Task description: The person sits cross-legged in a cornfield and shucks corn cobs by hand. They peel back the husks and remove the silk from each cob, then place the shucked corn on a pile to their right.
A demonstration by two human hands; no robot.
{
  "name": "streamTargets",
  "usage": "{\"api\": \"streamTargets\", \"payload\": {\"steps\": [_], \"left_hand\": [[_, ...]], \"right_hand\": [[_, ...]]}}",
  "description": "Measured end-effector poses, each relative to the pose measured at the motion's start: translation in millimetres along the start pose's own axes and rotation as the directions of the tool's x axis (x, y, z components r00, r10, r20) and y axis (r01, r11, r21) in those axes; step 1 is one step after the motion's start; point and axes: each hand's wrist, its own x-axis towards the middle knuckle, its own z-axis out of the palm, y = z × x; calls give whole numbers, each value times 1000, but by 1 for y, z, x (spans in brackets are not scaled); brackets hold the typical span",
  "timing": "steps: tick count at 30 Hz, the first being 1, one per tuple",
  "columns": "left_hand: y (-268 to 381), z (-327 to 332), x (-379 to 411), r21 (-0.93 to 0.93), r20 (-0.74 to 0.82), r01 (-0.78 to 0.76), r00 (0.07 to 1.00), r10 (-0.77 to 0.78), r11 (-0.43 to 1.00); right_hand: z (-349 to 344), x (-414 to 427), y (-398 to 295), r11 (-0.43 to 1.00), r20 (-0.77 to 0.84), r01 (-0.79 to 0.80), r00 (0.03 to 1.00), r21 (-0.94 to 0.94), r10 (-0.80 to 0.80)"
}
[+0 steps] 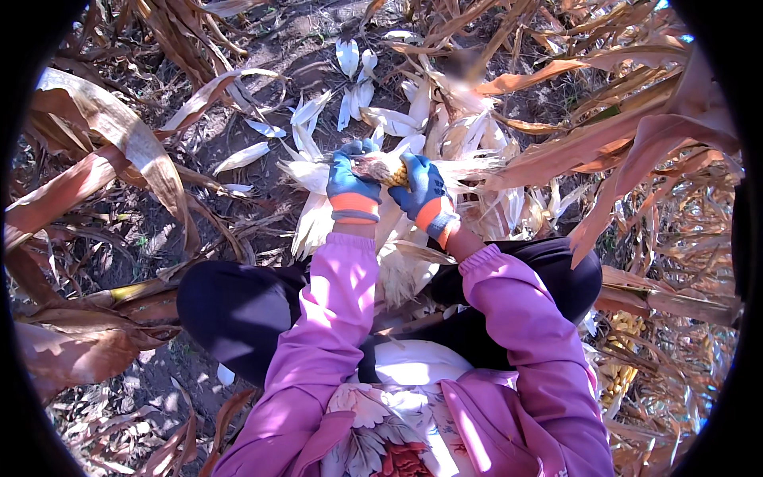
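Observation:
Between my hands is a corn ear, its yellow kernels [398, 176] showing in a short gap. My left hand [353, 182], in a blue coated glove with an orange cuff, is closed around the left end of the ear. Brownish corn silk [372, 166] shows beside its fingers. My right hand [424, 189], gloved the same way, grips the kernelled part from the right. Much of the ear is hidden by the gloves. Pale corn husks [313, 223] spread beneath and around both hands, and more peeled husks [471, 134] lie just beyond them.
Dry corn leaves [119, 131] arch in from the left, and others [626, 143] from the right. My folded legs [238, 316] frame the husks. Several bare yellow ears [620, 358] lie at the right. Loose husks [241, 158] dot the soil [286, 65].

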Motion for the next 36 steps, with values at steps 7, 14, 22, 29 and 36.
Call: {"api": "streamTargets", "payload": {"steps": [7,14,22,29,36], "left_hand": [[-2,11,2,-207,-63,123,988,-138,971],[21,4,16,-171,-19,34,999,-37,985],[59,-41,35,-84,-411,-185,901,135,979],[64,-55,41,248,-185,-212,947,261,945],[67,12,24,663,166,-711,448,879,237]], "right_hand": [[18,5,8,865,-154,97,988,493,-23],[-4,10,0,645,-21,-30,997,764,71],[-25,18,3,182,230,-272,948,945,218],[-20,12,10,144,239,-300,912,943,334],[-14,16,13,180,140,-239,889,954,437]]}}
